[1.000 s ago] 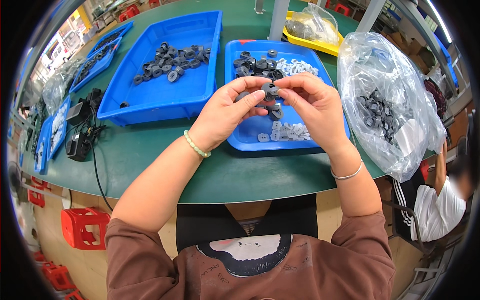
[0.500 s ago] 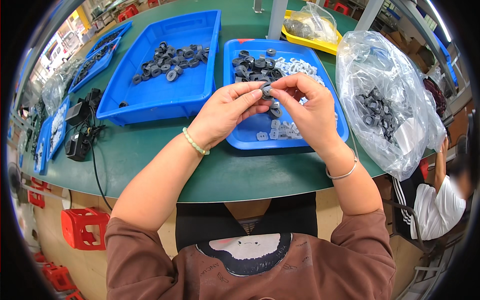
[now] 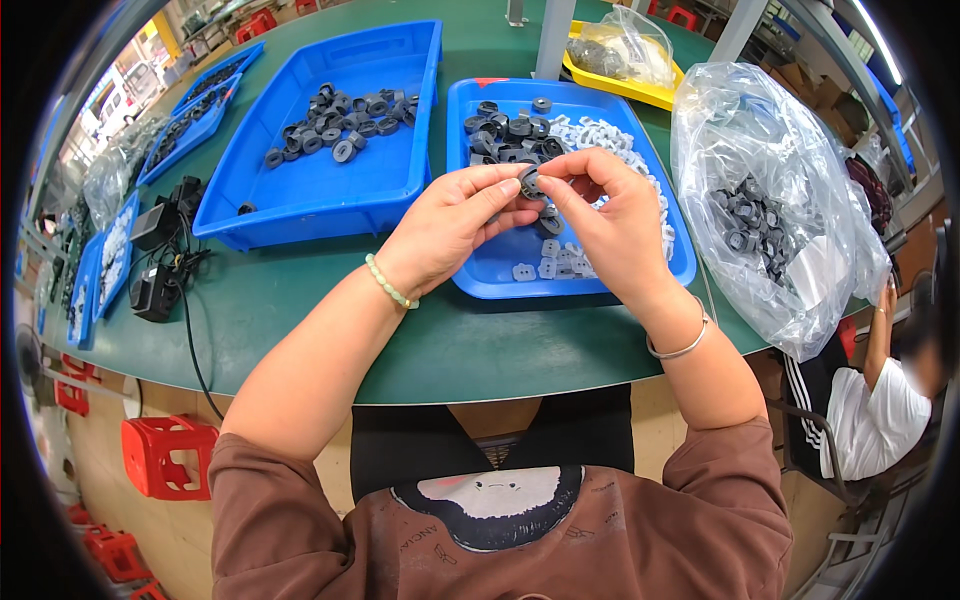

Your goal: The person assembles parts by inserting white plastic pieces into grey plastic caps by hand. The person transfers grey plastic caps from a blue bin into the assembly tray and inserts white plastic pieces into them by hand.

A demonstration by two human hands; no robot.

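Note:
Between my two hands, above the right-hand blue tray (image 3: 500, 289), is a dark grey round plastic part (image 3: 531, 182). My left hand (image 3: 462, 215) pinches it from the left with thumb and fingers. From the right, the thumb and forefinger of my right hand (image 3: 610, 210) press on its face; whether they hold a small piece against it is hidden. Under and behind my hands, the tray holds a heap of dark round parts (image 3: 510, 135) on its left and many small translucent white pieces (image 3: 600, 135) on its right and front.
A larger blue bin (image 3: 310, 210) with dark round parts stands to the left. At right lies a clear plastic bag (image 3: 790, 160) of dark parts. Behind are a yellow tray (image 3: 640, 92) and a metal post (image 3: 553, 45). Black adapters (image 3: 155, 290) with cables lie left; a co-worker (image 3: 880, 415) sits right.
My right hand has shifted and turned slightly at the round part, its wrist moving a little left. The left hand stays nearly still, still gripping the part.

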